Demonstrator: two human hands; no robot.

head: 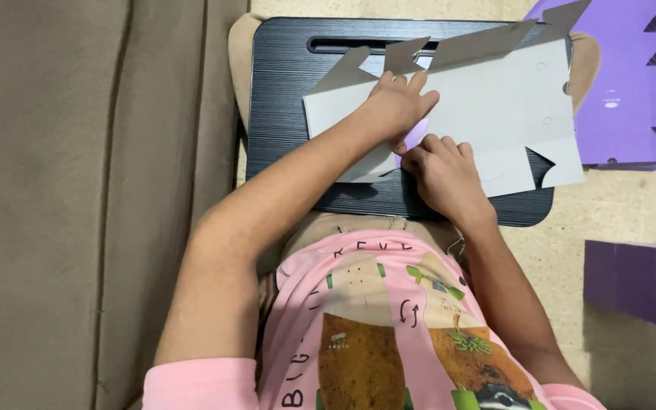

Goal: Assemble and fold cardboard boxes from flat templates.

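Black lap desk (pixel 282 91) (beige sofa (pixel 77 190) beside).

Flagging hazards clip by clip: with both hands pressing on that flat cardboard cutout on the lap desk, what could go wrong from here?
1. The grey cardboard box blank overhangs the black lap desk at the right, so it may slide or bend there.
2. The left hand and right hand press close together at one fold; the crease could go crooked or tear.
3. The lap desk rests on the person's lap, so it might tip.

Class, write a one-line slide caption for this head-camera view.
Both hands, left hand and right hand, press a flat grey cardboard cutout on a black lap tray.
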